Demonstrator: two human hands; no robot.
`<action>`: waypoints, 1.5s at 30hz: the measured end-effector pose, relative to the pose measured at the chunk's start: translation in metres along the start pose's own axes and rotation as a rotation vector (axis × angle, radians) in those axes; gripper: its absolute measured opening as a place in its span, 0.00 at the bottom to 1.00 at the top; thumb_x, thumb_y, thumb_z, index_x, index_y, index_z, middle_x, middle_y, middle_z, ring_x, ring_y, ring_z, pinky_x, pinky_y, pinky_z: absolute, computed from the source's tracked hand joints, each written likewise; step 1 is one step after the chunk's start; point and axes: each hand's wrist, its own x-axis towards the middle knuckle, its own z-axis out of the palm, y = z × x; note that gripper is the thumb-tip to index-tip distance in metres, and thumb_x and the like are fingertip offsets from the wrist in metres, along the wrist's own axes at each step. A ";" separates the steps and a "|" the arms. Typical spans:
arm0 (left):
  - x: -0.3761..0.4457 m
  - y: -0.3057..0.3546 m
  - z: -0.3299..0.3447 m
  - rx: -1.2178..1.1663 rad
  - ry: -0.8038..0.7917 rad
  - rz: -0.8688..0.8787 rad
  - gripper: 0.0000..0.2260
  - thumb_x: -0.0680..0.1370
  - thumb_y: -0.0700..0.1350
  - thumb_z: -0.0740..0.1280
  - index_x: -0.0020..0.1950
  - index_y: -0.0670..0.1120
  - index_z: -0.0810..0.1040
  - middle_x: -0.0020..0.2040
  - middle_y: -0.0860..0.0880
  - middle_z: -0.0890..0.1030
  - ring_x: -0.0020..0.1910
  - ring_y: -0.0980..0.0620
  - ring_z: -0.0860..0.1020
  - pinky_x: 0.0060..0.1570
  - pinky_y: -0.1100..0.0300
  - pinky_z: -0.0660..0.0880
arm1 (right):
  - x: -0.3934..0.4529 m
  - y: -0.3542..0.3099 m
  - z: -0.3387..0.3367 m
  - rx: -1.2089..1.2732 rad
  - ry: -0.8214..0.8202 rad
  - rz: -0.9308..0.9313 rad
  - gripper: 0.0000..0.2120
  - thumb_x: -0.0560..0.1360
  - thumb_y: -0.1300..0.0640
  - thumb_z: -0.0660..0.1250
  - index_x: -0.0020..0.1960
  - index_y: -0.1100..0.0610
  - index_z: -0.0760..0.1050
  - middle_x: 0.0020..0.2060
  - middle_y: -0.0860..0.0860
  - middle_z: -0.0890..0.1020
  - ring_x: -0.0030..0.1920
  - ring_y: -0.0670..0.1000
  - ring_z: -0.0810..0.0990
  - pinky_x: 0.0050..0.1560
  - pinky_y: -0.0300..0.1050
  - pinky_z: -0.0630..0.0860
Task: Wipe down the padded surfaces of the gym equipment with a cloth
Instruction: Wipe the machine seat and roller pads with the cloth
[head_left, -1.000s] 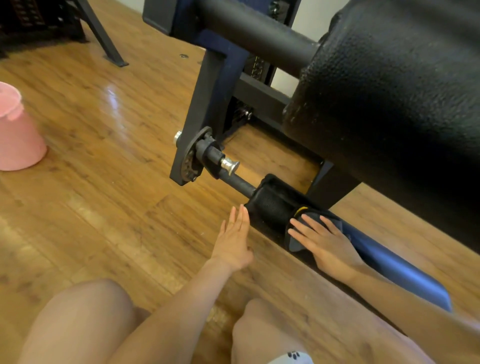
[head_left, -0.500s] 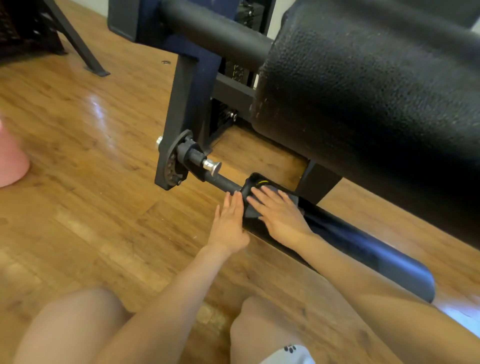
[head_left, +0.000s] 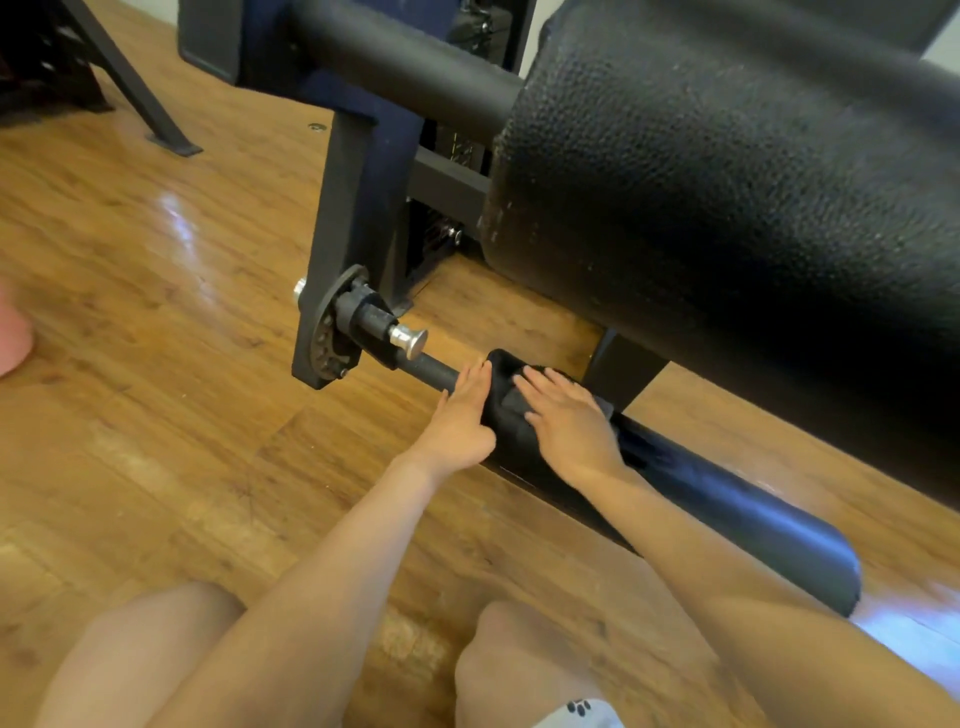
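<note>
large roller (head_left: 727, 208) overhead, bare floor (head_left: 156, 415) left

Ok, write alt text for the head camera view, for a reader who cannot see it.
A person's right hand presses a dark cloth flat on the end of a low black padded roller, while the left hand rests open against that end. A bigger black pad hangs above, over a wooden floor.
</note>
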 end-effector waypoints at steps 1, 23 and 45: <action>-0.001 -0.002 -0.003 -0.008 -0.021 0.003 0.38 0.74 0.30 0.58 0.78 0.47 0.43 0.78 0.51 0.43 0.76 0.56 0.39 0.75 0.51 0.40 | 0.003 -0.012 0.004 -0.056 -0.039 -0.073 0.24 0.81 0.55 0.54 0.76 0.50 0.52 0.75 0.46 0.54 0.75 0.49 0.49 0.74 0.48 0.45; -0.010 -0.004 0.015 0.164 0.203 -0.032 0.37 0.75 0.36 0.63 0.77 0.40 0.44 0.78 0.43 0.47 0.76 0.45 0.42 0.75 0.47 0.45 | 0.000 -0.042 0.016 -0.050 -0.053 0.078 0.26 0.81 0.55 0.52 0.76 0.51 0.48 0.76 0.48 0.49 0.76 0.51 0.45 0.74 0.51 0.41; -0.025 0.018 0.059 0.816 0.089 0.088 0.42 0.75 0.46 0.64 0.76 0.40 0.37 0.77 0.41 0.36 0.75 0.43 0.36 0.75 0.48 0.42 | -0.086 0.018 0.027 -0.037 0.231 0.411 0.25 0.76 0.54 0.64 0.71 0.54 0.64 0.71 0.52 0.67 0.72 0.54 0.62 0.70 0.53 0.50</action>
